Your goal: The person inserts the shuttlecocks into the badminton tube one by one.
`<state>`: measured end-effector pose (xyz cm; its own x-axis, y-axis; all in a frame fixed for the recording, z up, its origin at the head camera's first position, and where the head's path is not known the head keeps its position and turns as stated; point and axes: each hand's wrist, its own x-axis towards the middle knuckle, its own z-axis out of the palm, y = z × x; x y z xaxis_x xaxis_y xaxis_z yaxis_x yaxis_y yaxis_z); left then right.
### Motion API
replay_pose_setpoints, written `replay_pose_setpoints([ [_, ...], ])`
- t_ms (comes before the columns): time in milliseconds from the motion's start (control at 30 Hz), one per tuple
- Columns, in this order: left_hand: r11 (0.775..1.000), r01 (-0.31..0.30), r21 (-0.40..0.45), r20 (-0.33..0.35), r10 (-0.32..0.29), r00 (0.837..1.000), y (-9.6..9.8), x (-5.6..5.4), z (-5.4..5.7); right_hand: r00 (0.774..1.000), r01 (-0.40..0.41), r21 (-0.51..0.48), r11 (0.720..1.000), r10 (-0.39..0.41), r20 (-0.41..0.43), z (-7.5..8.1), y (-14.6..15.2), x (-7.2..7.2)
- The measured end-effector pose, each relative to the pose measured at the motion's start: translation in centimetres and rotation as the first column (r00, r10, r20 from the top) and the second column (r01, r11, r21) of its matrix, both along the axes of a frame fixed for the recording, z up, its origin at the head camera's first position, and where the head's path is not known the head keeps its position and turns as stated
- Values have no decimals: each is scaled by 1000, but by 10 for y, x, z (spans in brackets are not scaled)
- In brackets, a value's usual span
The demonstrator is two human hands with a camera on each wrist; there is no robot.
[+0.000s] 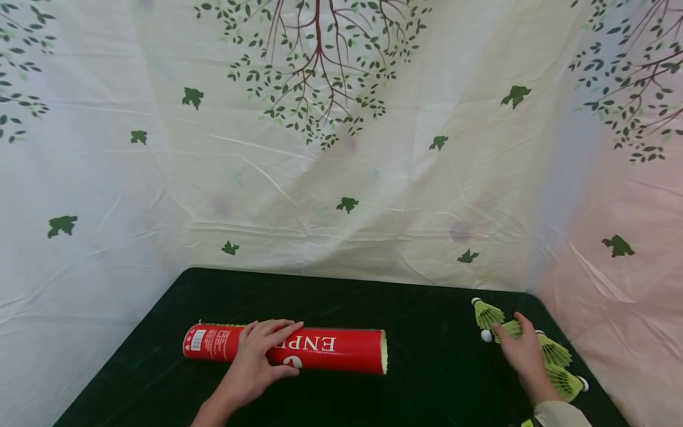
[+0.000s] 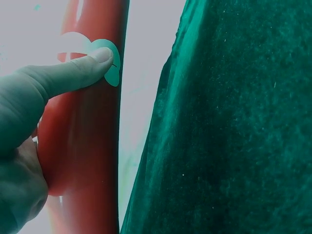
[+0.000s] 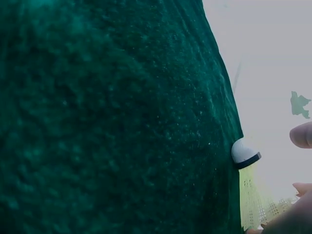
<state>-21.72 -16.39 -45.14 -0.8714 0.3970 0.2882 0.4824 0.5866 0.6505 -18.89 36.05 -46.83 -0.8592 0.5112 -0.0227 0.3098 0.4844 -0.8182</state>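
A red cardboard shuttlecock tube [image 1: 341, 350] lies on its side on the dark green table, white lettering on its wall. My left hand [image 1: 261, 350] grips it around the middle, fingers over the top. In the left wrist view the thumb [image 2: 83, 73] presses on the tube's printed logo. On the right, my right hand [image 1: 523, 353] has thumb and fingers around the skirt of a yellow shuttlecock [image 1: 511, 329] with a white cork. The right wrist view shows a shuttlecock's cork [image 3: 245, 152] beside the fingers, one fingertip apart from it; the grip is partly hidden.
Another yellow shuttlecock [image 1: 488, 312] lies just behind the right hand. Two more, one shuttlecock [image 1: 555, 350] and a nearer shuttlecock [image 1: 564, 382], lie by the table's right edge. A pale curtain [image 1: 373, 237] with leaf prints hangs behind the table [image 1: 427, 379].
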Motion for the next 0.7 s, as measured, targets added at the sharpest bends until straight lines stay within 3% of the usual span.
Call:
replay_pose_setpoints([
  [500, 1000, -3, 0, 9, 3, 1000, 0, 0, 0, 991, -131, -5, 991, 131, 20, -3, 7, 6],
  [700, 1000, 4, 6, 7, -4, 1000, 0, 0, 0, 989, -146, -23, 989, 147, 29, -4, 9, 8],
])
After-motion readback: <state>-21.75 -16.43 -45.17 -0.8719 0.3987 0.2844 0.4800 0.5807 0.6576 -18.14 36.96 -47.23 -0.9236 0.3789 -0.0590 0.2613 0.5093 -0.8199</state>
